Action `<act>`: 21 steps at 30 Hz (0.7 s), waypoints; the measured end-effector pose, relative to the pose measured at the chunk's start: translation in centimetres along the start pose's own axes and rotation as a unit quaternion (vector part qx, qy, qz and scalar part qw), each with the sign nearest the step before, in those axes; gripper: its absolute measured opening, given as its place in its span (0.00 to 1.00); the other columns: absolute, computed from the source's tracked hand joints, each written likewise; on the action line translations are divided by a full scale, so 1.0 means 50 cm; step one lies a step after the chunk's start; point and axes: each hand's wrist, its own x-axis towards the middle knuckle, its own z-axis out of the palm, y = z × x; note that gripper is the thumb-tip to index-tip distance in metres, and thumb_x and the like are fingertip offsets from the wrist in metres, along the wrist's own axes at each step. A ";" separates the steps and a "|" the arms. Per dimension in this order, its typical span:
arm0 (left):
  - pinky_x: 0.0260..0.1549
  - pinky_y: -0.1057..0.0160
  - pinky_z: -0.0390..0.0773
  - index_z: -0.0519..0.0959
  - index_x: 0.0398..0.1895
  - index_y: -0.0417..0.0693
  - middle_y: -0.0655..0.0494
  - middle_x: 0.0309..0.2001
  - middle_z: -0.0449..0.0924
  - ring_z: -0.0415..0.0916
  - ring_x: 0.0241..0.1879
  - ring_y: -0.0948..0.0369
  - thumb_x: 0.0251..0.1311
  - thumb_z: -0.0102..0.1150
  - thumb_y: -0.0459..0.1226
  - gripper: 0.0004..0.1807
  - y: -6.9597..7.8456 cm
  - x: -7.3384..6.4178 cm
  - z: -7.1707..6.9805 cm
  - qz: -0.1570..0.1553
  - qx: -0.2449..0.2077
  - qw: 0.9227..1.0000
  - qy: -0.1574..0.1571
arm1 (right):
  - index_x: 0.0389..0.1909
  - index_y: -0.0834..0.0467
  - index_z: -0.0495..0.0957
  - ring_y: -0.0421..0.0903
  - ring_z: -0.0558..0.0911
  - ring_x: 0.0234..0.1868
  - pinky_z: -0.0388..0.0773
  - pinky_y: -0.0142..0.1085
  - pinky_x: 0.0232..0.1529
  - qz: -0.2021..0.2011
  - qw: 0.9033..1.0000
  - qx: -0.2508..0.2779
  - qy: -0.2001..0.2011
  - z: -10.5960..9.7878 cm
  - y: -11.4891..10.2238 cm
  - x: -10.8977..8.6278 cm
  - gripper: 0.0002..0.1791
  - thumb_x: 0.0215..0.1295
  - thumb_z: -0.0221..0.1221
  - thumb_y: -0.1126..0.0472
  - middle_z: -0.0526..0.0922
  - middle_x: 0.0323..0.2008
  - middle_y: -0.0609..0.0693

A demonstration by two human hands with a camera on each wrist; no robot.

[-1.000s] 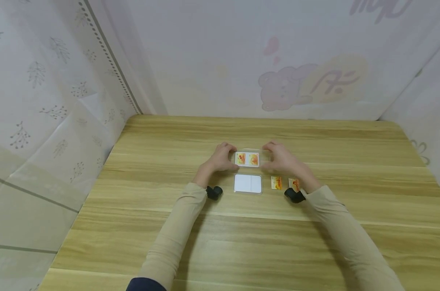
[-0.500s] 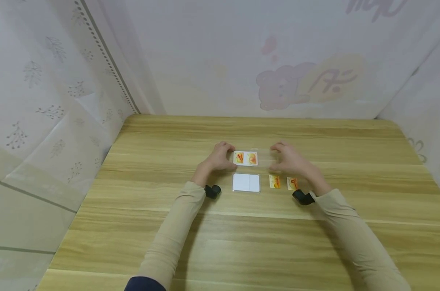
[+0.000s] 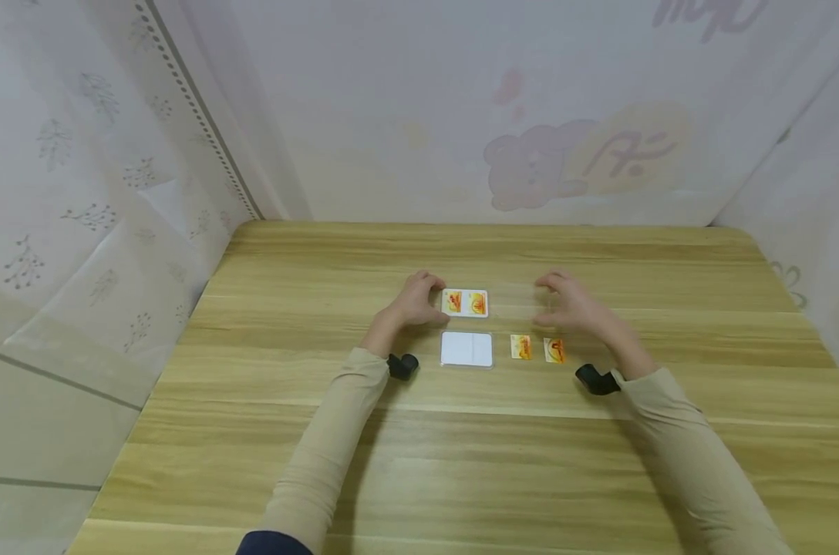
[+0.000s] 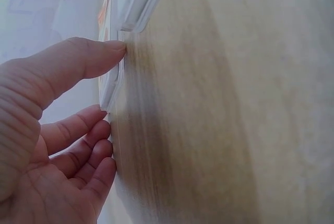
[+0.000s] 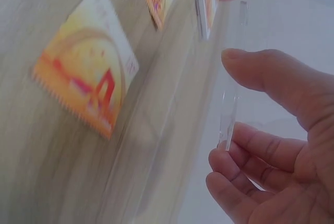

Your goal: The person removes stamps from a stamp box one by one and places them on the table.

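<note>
My left hand (image 3: 417, 299) grips the left end of a flat case (image 3: 465, 304) on the table, thumb and fingers at its opposite edges. Two orange-yellow stamps lie side by side on the case's white insert. Nearer to me is a second clear-edged case (image 3: 466, 349) with a plain white insert. My right hand (image 3: 571, 304), off to the right above the table, pinches a clear plastic cover (image 5: 229, 106) between thumb and fingertips. Two loose stamps with perforated edges, a left one (image 3: 520, 347) and a right one (image 3: 554, 351), lie beside the nearer case.
Both wrists carry small black cameras, the left one (image 3: 402, 367) and the right one (image 3: 597, 380). A wooden table (image 3: 419, 478) spreads under everything. Behind it hangs a pale printed curtain (image 3: 392, 116), with more curtain at both sides.
My right hand has moved rightward, away from the far case, carrying the clear cover off it. The left hand keeps its place at the case's left end.
</note>
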 end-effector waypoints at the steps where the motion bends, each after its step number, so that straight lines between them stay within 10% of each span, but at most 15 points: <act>1: 0.60 0.57 0.62 0.71 0.56 0.34 0.43 0.54 0.67 0.60 0.58 0.50 0.45 0.70 0.35 0.33 0.000 0.000 0.000 0.000 -0.001 1.000 0.000 | 0.55 0.75 0.67 0.64 0.69 0.51 0.69 0.55 0.51 0.002 1.000 0.001 0.001 -0.003 0.004 -0.004 0.34 0.48 0.69 0.65 0.69 0.52 0.69; 21: 0.60 0.57 0.61 0.71 0.56 0.33 0.43 0.55 0.67 0.60 0.58 0.50 0.45 0.70 0.35 0.33 -0.002 0.001 0.002 0.002 -0.008 1.000 0.002 | 0.51 0.74 0.71 0.61 0.71 0.44 0.69 0.52 0.44 -0.014 0.998 -0.030 0.046 -0.028 0.046 -0.056 0.31 0.46 0.70 0.66 0.73 0.44 0.67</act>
